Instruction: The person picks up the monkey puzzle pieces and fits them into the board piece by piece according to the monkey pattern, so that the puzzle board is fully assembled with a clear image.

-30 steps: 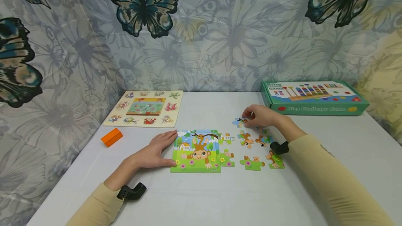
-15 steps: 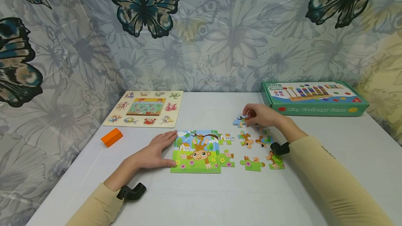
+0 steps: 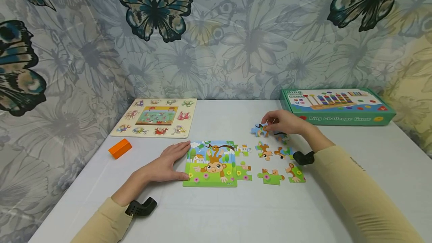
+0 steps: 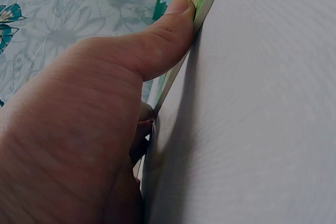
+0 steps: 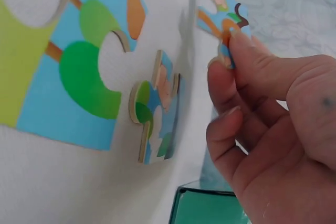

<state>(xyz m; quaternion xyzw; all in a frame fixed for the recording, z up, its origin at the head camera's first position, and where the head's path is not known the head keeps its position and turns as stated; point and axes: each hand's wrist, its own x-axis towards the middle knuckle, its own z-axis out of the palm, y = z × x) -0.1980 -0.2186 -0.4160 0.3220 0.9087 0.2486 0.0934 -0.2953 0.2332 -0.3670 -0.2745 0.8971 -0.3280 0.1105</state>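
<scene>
My left hand (image 3: 170, 164) lies along the left edge of a square monkey puzzle board (image 3: 199, 179), fingers extended toward the top corner and thumb (image 4: 173, 27) touching near the bottom one. In the head view, my right hand (image 3: 283, 122) is beyond the loose pieces. Its thumb and index finger pinch a blue jigsaw piece (image 5: 211, 11) with a brown branch and an orange tail, tilted up in the right wrist view. Close by is another blue piece (image 3: 281, 137). Nearer the front are monkey-face pieces (image 3: 264, 152) and green flower pieces (image 3: 271, 177).
Two jigsaw pieces (image 3: 243, 171) adjoin the board's right side. A cream sea-animal board (image 3: 116, 132) is at back left, with an orange block (image 3: 120, 148) before it. At back right stands a green Ring Challenge Game box (image 3: 344, 118), close behind my right hand.
My right hand has shifted slightly right and back, and the piece in it now shows more of its tail. The blue piece beside it is less covered. My left hand stays put.
</scene>
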